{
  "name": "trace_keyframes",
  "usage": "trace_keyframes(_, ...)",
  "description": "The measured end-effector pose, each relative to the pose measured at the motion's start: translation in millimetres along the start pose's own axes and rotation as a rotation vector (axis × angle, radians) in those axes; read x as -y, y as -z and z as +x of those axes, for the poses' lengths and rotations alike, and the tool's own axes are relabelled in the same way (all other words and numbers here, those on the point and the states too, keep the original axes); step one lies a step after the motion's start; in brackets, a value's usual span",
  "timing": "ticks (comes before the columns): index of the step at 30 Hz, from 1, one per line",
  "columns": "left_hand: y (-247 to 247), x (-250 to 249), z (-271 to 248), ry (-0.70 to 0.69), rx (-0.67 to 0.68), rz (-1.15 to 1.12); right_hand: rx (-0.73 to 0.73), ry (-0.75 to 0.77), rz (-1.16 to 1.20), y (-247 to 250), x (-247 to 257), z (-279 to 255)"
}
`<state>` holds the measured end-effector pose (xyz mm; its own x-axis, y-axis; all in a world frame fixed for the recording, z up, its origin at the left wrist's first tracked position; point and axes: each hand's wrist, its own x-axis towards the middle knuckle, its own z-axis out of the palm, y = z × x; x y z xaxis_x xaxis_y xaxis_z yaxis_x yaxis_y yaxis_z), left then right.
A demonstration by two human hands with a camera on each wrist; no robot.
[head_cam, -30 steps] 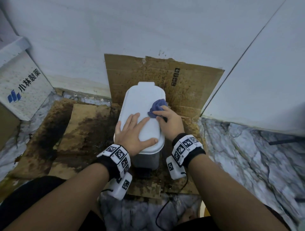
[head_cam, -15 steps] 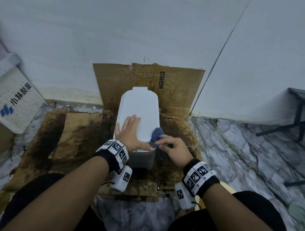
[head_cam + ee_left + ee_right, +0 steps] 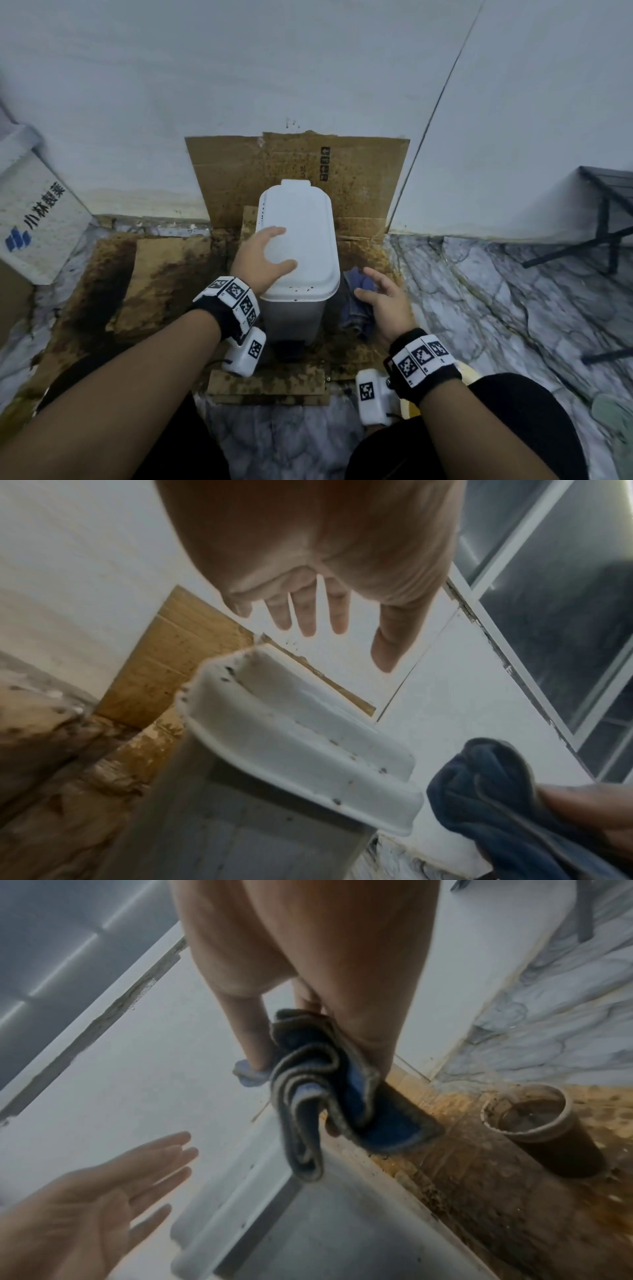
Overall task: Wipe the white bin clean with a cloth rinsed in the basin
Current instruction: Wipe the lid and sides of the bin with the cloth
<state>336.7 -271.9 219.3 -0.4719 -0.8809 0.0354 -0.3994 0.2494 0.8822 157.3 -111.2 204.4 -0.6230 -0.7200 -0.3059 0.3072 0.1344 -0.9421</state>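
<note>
The white bin (image 3: 301,222) stands shut on stained cardboard, with dark specks along its front rim (image 3: 308,750). My left hand (image 3: 281,248) hovers just over the lid's near left part with fingers straight and spread, holding nothing; the left wrist view shows these fingers (image 3: 308,615) lifted off the lid. My right hand (image 3: 364,284) is beside the bin's right front corner, below lid height. It pinches a crumpled blue cloth (image 3: 325,1091) between thumb and fingers, and the cloth (image 3: 356,308) hangs down against the bin's right side.
Dirty cardboard (image 3: 164,274) covers the floor and leans on the wall (image 3: 359,178). A brown cup (image 3: 541,1129) of murky liquid stands to the right of the bin. A white foam box (image 3: 34,212) is far left, a black metal frame (image 3: 606,222) far right, and marble floor (image 3: 496,308) to the right.
My right hand dragged the cloth from the lid's far right toward me, off the front right corner and down beside the bin. My left hand lifted off the lid.
</note>
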Motion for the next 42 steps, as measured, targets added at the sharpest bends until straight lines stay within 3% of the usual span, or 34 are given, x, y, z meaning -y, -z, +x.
trace_keyframes(2, 11, 10, -7, 0.05, -0.049, 0.036, -0.005, 0.07, -0.095, -12, -7, -5)
trace_keyframes(4, 15, 23, -10, 0.217, -0.033, 0.034, 0.011, 0.181, -0.242, -26, -13, -11)
trace_keyframes(7, 11, 36, -15, 0.51, 0.081, -0.336, -0.026, 0.258, -0.504, -41, -25, -14)
trace_keyframes(9, 7, 36, -20, 0.594, 0.13, -0.505, -0.055, 0.255, -0.594, -48, -31, -19)
trace_keyframes(15, 7, 33, -19, 0.593, 0.111, -0.595, -0.141, 0.335, -0.713, -66, -49, -30)
trace_keyframes(25, 8, 38, -19, 0.608, 0.102, -0.695, -0.146, 0.464, -0.909, -79, -63, -32)
trace_keyframes(32, 3, 37, -20, 0.61, 0.066, -0.792, -0.066, 0.522, -1.089, -94, -68, -35)
trace_keyframes(42, 4, 42, -16, 0.632, 0.057, -0.802, 0.033, 0.525, -1.148, -113, -60, -40)
